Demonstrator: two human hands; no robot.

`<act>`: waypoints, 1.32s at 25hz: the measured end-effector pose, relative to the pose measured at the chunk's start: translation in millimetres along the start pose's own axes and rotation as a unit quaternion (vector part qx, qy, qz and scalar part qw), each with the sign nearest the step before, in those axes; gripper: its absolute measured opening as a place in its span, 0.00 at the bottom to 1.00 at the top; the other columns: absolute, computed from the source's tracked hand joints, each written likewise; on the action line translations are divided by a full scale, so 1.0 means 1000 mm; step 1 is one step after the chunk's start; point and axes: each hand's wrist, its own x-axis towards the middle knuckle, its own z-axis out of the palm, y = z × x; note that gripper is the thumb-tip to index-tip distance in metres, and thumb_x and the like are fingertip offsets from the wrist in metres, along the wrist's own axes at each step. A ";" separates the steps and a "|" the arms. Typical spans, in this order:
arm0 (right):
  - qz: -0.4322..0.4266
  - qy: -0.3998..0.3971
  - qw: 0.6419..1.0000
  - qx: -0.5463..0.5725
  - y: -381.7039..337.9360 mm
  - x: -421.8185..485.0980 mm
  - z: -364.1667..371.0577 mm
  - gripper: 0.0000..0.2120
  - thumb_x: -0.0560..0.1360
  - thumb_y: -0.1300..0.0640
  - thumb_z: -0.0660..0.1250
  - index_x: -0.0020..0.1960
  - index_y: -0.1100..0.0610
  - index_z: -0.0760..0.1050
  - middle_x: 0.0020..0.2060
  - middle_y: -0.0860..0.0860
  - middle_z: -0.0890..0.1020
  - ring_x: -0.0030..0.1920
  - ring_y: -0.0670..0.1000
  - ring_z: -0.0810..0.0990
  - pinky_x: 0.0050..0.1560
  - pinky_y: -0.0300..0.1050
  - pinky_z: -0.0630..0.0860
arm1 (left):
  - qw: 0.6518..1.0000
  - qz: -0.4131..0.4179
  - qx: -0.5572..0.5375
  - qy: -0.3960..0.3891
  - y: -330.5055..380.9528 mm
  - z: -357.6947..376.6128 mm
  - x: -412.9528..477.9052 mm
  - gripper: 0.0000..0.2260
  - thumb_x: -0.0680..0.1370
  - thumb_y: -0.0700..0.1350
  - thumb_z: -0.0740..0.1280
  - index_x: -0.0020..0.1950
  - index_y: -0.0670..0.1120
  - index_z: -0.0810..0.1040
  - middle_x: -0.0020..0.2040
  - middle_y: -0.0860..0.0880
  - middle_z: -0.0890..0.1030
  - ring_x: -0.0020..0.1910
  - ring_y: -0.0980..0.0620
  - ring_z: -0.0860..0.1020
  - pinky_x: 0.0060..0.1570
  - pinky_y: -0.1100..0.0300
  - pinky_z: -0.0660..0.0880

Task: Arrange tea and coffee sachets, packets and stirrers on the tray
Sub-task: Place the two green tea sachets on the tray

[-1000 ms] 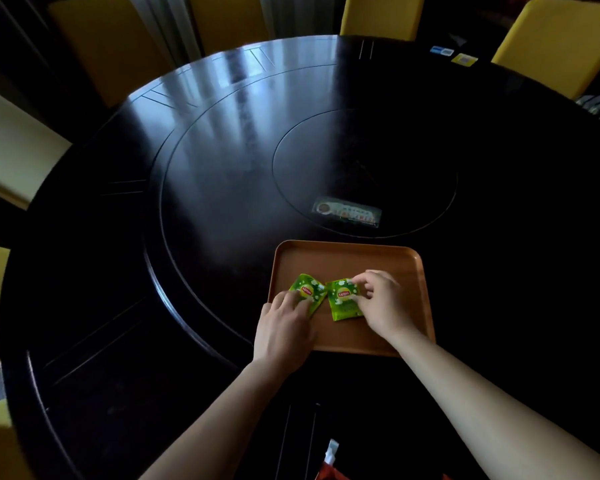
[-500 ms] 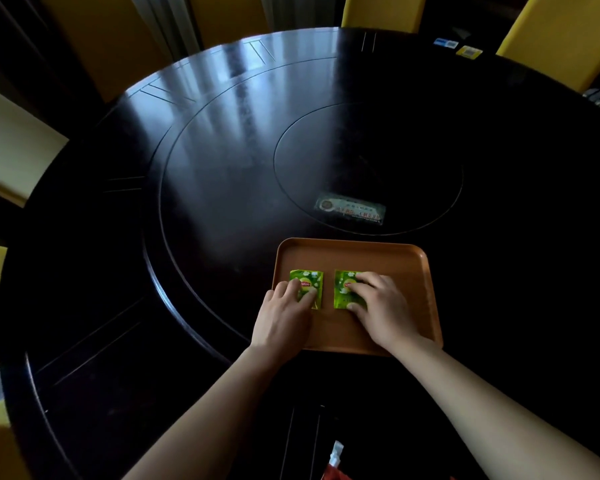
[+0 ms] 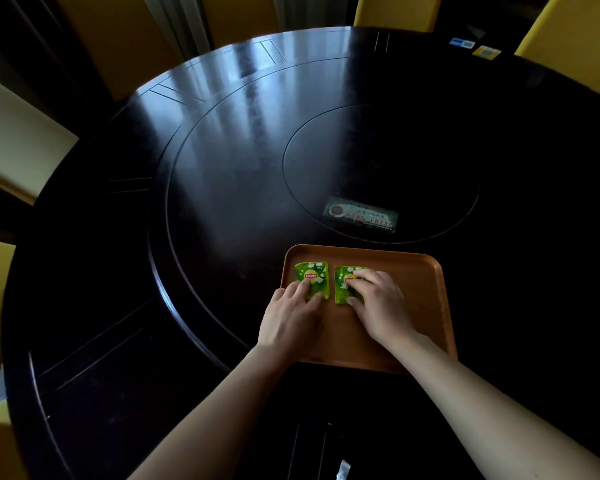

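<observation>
An orange-brown tray [image 3: 420, 292] lies on the dark round table near its front edge. Two green tea sachets lie flat and upright, side by side, in the tray's far left part. My left hand [image 3: 291, 320] rests with its fingertips on the lower edge of the left sachet [image 3: 311, 277]. My right hand [image 3: 378, 306] lies spread over the right sachet [image 3: 343, 285], pressing it flat and hiding most of it. Neither hand grips anything.
A flat label card [image 3: 361, 214] lies on the table's inner disc beyond the tray. Small cards [image 3: 486, 51] sit at the far right edge. A white packet corner [image 3: 342, 469] shows at the bottom. Yellow chairs [image 3: 575, 32] ring the table.
The two sachets were tilted and touching between my fingers; now they lie straight, apart and flat on the tray, with my fingers resting on them.
</observation>
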 end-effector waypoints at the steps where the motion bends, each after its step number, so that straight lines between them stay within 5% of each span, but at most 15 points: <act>1: 0.000 -0.001 1.000 0.000 -0.001 0.004 0.000 0.19 0.72 0.58 0.72 0.63 0.55 0.78 0.63 0.52 0.78 0.64 0.57 0.72 0.61 0.56 0.72 | 1.000 -0.003 -0.002 -0.001 -0.001 0.000 0.003 0.16 0.72 0.51 0.67 0.58 0.49 0.80 0.64 0.40 0.79 0.62 0.39 0.77 0.52 0.48 0.76; 5: -0.001 0.026 0.999 0.019 0.001 0.012 0.000 0.18 0.72 0.59 0.73 0.61 0.55 0.79 0.62 0.53 0.78 0.63 0.57 0.73 0.60 0.56 0.73 | 1.000 -0.010 -0.009 0.009 -0.004 0.001 0.007 0.19 0.75 0.50 0.67 0.65 0.47 0.77 0.71 0.38 0.73 0.71 0.38 0.71 0.60 0.45 0.73; 9: -0.011 0.049 0.999 0.016 0.006 0.004 0.007 0.17 0.70 0.59 0.74 0.59 0.56 0.80 0.55 0.53 0.80 0.56 0.58 0.76 0.55 0.55 0.76 | 0.999 0.015 -0.012 0.037 -0.007 0.002 0.003 0.19 0.74 0.51 0.61 0.62 0.46 0.79 0.67 0.41 0.77 0.69 0.40 0.73 0.63 0.45 0.72; 13: -0.013 0.053 0.998 0.012 0.002 0.010 0.009 0.17 0.70 0.60 0.74 0.58 0.57 0.80 0.55 0.54 0.80 0.57 0.58 0.76 0.56 0.55 0.76 | 0.999 0.003 -0.016 0.030 -0.012 0.006 0.007 0.15 0.75 0.50 0.65 0.59 0.46 0.80 0.67 0.41 0.77 0.70 0.41 0.73 0.68 0.44 0.69; 33: -0.013 0.053 0.998 0.032 0.001 0.013 0.011 0.17 0.73 0.56 0.72 0.60 0.58 0.80 0.58 0.54 0.80 0.60 0.58 0.74 0.62 0.53 0.73 | 0.999 -0.008 -0.039 0.009 -0.017 0.003 0.004 0.19 0.75 0.49 0.67 0.66 0.47 0.77 0.72 0.41 0.73 0.72 0.39 0.70 0.66 0.42 0.71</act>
